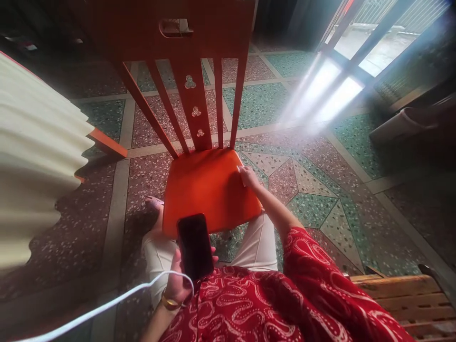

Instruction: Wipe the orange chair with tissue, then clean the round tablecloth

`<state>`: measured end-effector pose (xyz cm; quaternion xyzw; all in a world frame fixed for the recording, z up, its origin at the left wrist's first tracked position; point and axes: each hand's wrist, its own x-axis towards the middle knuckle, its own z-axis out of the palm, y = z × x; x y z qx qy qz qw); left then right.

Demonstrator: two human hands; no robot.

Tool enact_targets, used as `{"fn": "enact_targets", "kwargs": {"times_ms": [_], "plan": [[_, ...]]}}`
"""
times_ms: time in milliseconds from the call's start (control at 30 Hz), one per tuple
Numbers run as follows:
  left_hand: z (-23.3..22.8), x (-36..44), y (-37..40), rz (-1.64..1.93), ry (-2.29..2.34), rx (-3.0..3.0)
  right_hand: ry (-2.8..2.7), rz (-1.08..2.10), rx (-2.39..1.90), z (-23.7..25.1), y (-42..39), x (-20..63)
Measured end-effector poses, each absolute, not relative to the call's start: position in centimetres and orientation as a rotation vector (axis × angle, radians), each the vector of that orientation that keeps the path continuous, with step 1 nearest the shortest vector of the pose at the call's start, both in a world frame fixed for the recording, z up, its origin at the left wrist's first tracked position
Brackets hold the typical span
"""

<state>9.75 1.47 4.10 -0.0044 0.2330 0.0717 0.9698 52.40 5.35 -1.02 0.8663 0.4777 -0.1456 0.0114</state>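
The chair [210, 190] is the largest thing in hand: an orange wooden one with a slatted back, standing on the terrazzo floor [320, 190] directly before the seated person, its seat toward the knees. It looks stiff and fairly heavy for one hand, with a smooth, glossy seat that would likely be slippery under the palm. The firmest holds would probably be the seat's edge or the cut-out grip at the top of the back; the thin slats seem a poorer place to pull.

A cream pleated cover [32, 156] hangs at the left over another orange edge, and a slatted wooden bench [409, 294] shows at the lower right, beside the person.

The phone [194, 246] is held over the lap, just near the seat's front edge, screen dark and facing up. It is rigid, light, smooth-sided and likely fragile if dropped; it is best gripped along its long edges. A white cable [107, 306] runs from below it off to the lower left.

The left hand [178, 280], a gold bracelet at its wrist, is closed around the lower part of the phone, fingertips showing on its right edge.

The right hand [247, 176] reaches out to the seat's right rear corner, fingers bent down onto the surface. Something small and pale shows at the fingertips; it is too small to tell what, or whether the hand pinches it.
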Motion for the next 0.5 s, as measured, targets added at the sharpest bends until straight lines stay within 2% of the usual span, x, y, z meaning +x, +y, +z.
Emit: {"fn": "enact_targets", "kwargs": {"times_ms": [100, 233, 400, 500], "plan": [[4.2, 9.4, 1.4, 0.16, 0.429, -0.007, 1.62, -0.316, 2.623, -1.2, 4.9, 51.8], [4.0, 9.0, 1.5, 0.157, 0.444, -0.052, 1.469, -0.236, 2.572, -0.6, 3.6, 50.8], [2.9, 9.6, 1.8, 0.153, 0.491, -0.071, 1.509, -0.513, 2.296, 0.5, -0.3, 48.2], [2.4, 10.5, 2.0, 0.115, 0.52, -0.101, 1.481, -0.533, 2.272, 0.6, -0.8, 47.7]]}}
